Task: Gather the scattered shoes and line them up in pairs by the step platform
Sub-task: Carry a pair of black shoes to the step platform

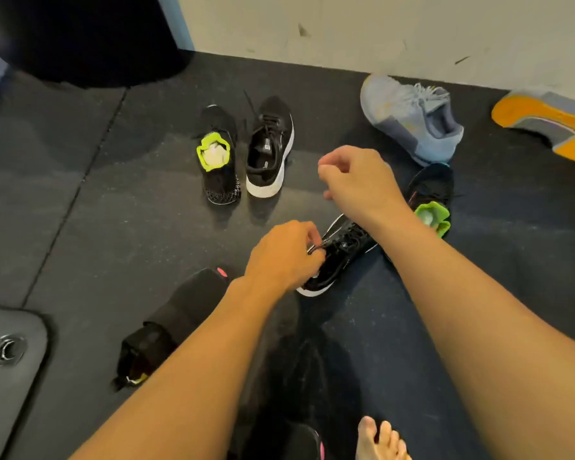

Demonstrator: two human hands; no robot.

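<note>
My left hand pinches a lace of a black white-soled sneaker lying on the dark floor mat. My right hand hovers above and beyond it, fingers curled, and holds nothing that I can see. Farther off stand two black shoes side by side: one with a neon yellow lining, one with a white sole. A black shoe with a green lining lies partly behind my right forearm. A light blue sneaker lies by the wall. An orange-soled shoe lies on its side at the right edge.
A black slip-on shoe with a pink spot lies near my left forearm. A dark platform corner with a round hole sits at the lower left. My bare toes show at the bottom. The white wall closes the far side.
</note>
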